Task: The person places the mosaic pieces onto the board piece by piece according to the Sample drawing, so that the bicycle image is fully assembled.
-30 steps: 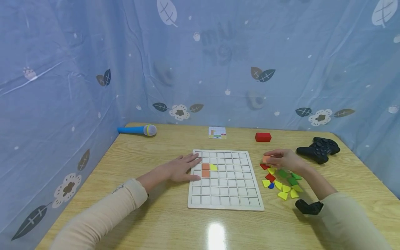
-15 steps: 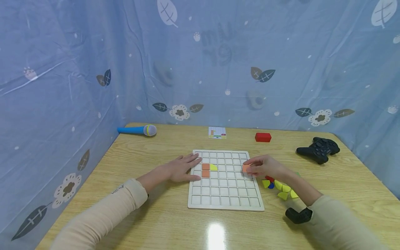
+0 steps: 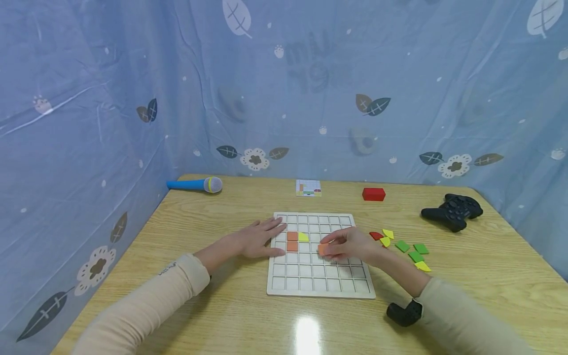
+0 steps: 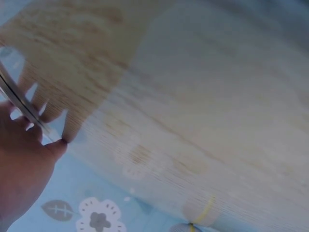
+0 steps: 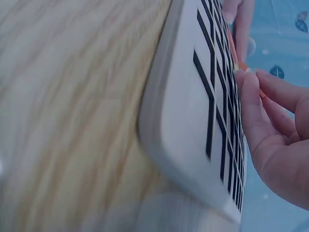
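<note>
A white grid board [image 3: 284, 291] lies on the wooden table. Over its middle right, my right hand [image 3: 355, 245] pinches an orange square tile [image 3: 323, 249] between thumb and fingers; the right wrist view shows the tile's orange edge [image 5: 243, 65] at the fingertips. My left hand [image 3: 257, 240] rests with spread, straight fingers on the board's left edge. In the grid's left part sit two orange tiles [image 3: 292, 245], one below the other, and a yellow quarter-round tile [image 3: 303, 237] beside the upper one. In the left wrist view the left hand [image 4: 26, 164] is at the board's edge.
Loose tiles lie right of the board: green squares [image 3: 416, 256], a red piece [image 3: 375, 235] and yellow pieces; my right forearm hides others. Behind are a patterned card [image 3: 308, 188], a red block [image 3: 373, 194], a blue toy microphone [image 3: 191, 185] and a black game controller [image 3: 453, 212].
My right hand has carried the orange tile leftward from the loose pieces to over the board's middle. The left hand has stayed in place.
</note>
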The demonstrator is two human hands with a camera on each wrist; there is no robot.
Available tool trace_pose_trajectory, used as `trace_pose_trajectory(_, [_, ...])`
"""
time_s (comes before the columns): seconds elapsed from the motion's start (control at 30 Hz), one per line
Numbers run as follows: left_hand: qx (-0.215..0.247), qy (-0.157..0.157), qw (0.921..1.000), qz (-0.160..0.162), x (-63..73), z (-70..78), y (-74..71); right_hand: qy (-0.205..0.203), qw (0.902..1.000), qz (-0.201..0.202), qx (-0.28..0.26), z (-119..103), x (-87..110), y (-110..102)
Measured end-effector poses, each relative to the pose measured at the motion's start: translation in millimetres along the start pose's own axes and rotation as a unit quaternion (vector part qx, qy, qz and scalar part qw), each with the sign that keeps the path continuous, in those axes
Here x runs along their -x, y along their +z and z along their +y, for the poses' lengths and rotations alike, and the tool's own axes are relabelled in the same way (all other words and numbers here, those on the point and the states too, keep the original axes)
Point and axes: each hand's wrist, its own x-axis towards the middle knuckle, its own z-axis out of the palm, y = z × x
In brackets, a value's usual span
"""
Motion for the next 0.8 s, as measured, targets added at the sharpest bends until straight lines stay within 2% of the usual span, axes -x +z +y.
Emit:
trace_pose_trajectory(0.23, [-0.003, -0.003, 1.0, -0.002, -1.7, -2.1, 2.4, 0.033, 0.9994, 0.006, -0.004, -5, -12.7, 21])
trace_pose_trajectory(0.33, [-0.004, -0.013, 0.9999, -0.003, -2.4, -2.3, 2.8, 0.039, 0.9992, 0.005, -0.011, -8, -16.9, 31])
trace_pose_trajectory(0.47, [-0.008, -0.025, 0.9996, -0.007, -2.8, -1.9, 2.6, 0.029, 0.9995, 0.001, -0.011, -13, -20.0, 42])
trace_pose_trajectory(0.67, [-0.012, -0.022, 0.9997, -0.007, -2.8, -1.6, 2.3, 0.007, 0.9999, -0.001, -0.01, -17, -23.0, 54])
trace_pose_trajectory(0.8, [-0.011, -0.019, 0.9998, -0.004, -2.4, -1.1, 1.6, 0.005, 0.9999, 0.013, 0.003, -18, -25.3, 60])
